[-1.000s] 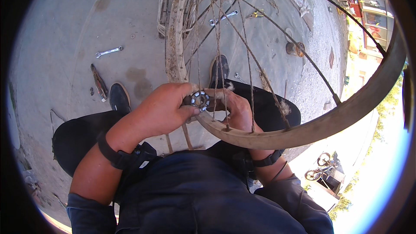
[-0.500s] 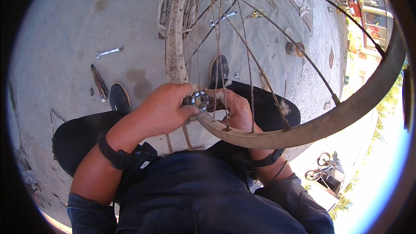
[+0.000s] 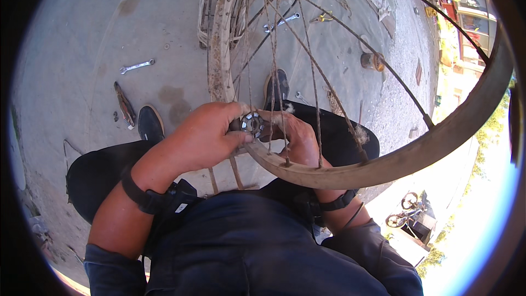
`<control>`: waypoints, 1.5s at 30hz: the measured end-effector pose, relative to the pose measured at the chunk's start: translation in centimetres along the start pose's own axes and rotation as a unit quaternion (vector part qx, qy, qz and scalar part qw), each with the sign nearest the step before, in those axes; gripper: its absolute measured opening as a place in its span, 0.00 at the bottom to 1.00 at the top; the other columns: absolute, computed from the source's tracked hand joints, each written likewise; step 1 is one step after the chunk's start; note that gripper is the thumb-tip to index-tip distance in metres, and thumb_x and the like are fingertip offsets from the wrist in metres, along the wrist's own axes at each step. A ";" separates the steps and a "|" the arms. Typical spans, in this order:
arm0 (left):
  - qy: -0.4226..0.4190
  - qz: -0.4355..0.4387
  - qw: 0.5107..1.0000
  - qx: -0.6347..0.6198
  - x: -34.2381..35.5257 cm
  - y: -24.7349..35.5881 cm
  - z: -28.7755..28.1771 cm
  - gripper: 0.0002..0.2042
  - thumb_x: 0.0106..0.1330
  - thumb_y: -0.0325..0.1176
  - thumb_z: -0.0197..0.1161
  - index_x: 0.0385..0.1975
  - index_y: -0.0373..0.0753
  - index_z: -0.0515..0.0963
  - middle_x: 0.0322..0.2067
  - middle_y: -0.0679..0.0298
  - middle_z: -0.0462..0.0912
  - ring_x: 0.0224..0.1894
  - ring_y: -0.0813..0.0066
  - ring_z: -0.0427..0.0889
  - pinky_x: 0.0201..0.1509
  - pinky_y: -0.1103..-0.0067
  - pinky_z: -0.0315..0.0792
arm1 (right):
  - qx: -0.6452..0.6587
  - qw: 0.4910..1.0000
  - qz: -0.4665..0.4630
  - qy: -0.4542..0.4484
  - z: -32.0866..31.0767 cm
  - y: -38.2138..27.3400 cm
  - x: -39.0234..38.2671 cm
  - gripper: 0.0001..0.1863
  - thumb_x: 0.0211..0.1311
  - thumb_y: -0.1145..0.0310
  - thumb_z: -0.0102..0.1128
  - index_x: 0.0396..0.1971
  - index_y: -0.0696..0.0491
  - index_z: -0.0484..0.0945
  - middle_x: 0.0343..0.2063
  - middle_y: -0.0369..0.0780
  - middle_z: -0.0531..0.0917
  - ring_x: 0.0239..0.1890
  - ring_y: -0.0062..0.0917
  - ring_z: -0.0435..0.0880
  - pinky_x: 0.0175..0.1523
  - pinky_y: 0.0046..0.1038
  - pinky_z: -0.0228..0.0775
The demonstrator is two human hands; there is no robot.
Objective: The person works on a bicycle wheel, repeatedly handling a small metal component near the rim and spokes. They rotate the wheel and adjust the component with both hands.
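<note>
**Round tool pinched at the spokes, left hand clamped on it, right hand's grip unclear**

On the head feed I have a dark round tool with pale marks around its face (image 3: 251, 125). It sits between the two hands, at the inner side of a dusty, pale bicycle wheel rim (image 3: 383, 170), among thin, rusty metal spokes (image 3: 310, 55).

Left hand (image 3: 203, 137): thumb and fingers clamped on the tool's left side; the tool is just right of the fingertips. Right hand (image 3: 298, 134): behind the spokes, fingers curled in toward the tool's right edge. Spokes and tool cover the contact, so I can't tell if it's closed on anything.

Delta vs one second ago: the pale marks lie at different spots around the tool's face, so it looks turned a bit. Tool also sits slightly higher and left in my view. Both hands keep practically the same pose.

Further out: black shoes on either side, left one (image 3: 150, 123) and right one (image 3: 276, 89). On the grey concrete floor (image 3: 71, 71), left: a silver metal wrench (image 3: 137, 66) and a long, dark-brown tool (image 3: 125, 105). Beyond the spokes: a second silver wrench (image 3: 281, 22), a yellow-handled tool (image 3: 321, 18), a rusty cylindrical can (image 3: 372, 61). Far lower right: a parked two-wheeler (image 3: 405, 211), small in view.
</note>
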State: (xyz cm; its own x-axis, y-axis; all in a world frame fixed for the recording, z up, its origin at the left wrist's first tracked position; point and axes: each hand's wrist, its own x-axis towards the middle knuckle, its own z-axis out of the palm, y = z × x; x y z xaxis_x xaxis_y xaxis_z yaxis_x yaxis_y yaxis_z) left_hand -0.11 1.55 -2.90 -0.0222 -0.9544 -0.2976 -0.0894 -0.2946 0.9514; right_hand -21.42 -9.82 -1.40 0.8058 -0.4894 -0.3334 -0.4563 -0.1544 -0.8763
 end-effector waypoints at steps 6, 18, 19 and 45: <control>-0.032 -0.032 0.999 -0.005 0.2 0.5 -0.5 0.17 0.63 0.23 0.69 0.52 0.34 0.81 0.33 0.56 0.86 0.35 0.71 0.84 0.44 0.73 0.77 | 0.024 1.000 0.009 -0.003 0.0 0.3 -0.1 0.34 0.43 0.76 0.80 0.56 0.61 0.77 0.42 0.42 0.87 0.41 0.28 0.89 0.48 0.29 0.82; -0.055 -0.046 0.997 0.001 0.3 0.6 -0.8 0.17 0.63 0.24 0.70 0.53 0.34 0.81 0.33 0.56 0.86 0.35 0.73 0.83 0.43 0.73 0.77 | 0.062 0.997 0.046 -0.008 0.0 -0.3 -0.1 0.31 0.48 0.74 0.80 0.55 0.60 0.78 0.43 0.41 0.86 0.43 0.25 0.88 0.49 0.28 0.82; -0.055 -0.052 0.997 -0.001 0.2 0.7 -0.7 0.17 0.62 0.25 0.70 0.53 0.34 0.81 0.33 0.55 0.86 0.35 0.73 0.84 0.43 0.73 0.77 | 0.068 0.997 0.048 -0.008 0.1 -0.3 -0.2 0.31 0.48 0.74 0.80 0.55 0.60 0.78 0.43 0.41 0.85 0.43 0.25 0.88 0.49 0.29 0.82; -0.058 -0.046 0.995 -0.073 0.3 -0.5 -0.3 0.18 0.65 0.22 0.67 0.56 0.35 0.81 0.36 0.65 0.87 0.39 0.82 0.80 0.47 0.77 0.77 | 0.141 0.983 0.106 0.043 0.5 -0.1 -0.3 0.31 0.46 0.69 0.83 0.51 0.60 0.79 0.40 0.42 0.86 0.39 0.28 0.90 0.45 0.28 0.82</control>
State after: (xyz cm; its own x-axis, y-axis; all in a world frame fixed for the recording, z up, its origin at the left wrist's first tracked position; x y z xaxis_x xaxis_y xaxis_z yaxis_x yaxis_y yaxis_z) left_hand 0.21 1.44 -3.46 -0.1370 -0.9136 -0.3828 0.0491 -0.3922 0.9186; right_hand -21.42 -9.28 -1.40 0.6634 -0.5570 -0.4996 -0.4790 0.1967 -0.8555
